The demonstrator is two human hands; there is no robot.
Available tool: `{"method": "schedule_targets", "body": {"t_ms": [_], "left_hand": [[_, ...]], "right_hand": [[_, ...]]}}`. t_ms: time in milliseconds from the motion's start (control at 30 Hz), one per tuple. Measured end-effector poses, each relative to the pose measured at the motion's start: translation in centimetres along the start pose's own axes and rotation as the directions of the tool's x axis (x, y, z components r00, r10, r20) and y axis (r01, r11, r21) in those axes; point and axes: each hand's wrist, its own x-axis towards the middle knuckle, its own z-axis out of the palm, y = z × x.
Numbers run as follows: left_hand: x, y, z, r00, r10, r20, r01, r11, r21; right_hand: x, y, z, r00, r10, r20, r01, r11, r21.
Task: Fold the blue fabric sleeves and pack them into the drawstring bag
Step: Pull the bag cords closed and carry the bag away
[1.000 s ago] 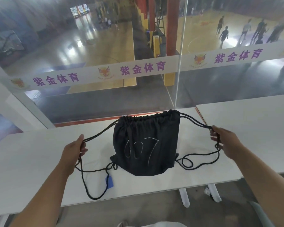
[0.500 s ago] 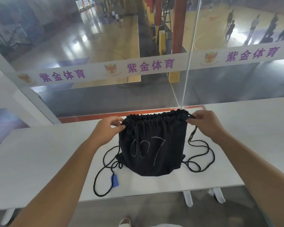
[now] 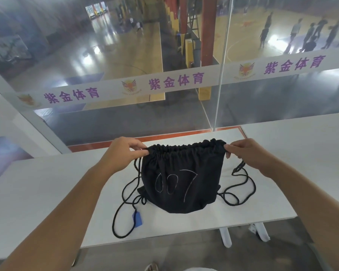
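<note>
White table (image 3: 47,192) — glass wall (image 3: 106,55) (court below)

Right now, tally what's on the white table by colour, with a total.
Black: 1, the drawstring bag with its cords, pinched at the gathered top by the left hand and right hand
Blue: 1, the small tag on the left cord
Total: 2

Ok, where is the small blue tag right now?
In the head view, the blue tag lies on the white table, on the cord loop at the lower left of the black drawstring bag.
</note>
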Motion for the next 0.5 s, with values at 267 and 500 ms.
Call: {"method": "schedule_targets", "body": {"t_ms": [267, 500], "left_hand": [[-1.8, 3.3, -6.3, 0.952, 0.129, -0.276, -0.176, 0.973, -0.151], [-5.9, -4.2, -8.8, 0.902, -0.047, -0.43, -0.002, 0.994, -0.112]], "right_hand": [[-1.9, -8.6, -4.1, 0.897, -0.356, -0.26, 0.369, 0.93, -0.001], [-0.4, -2.5, -6.2, 0.918, -0.249, -0.31, 0.226, 0.968, -0.107]]}}
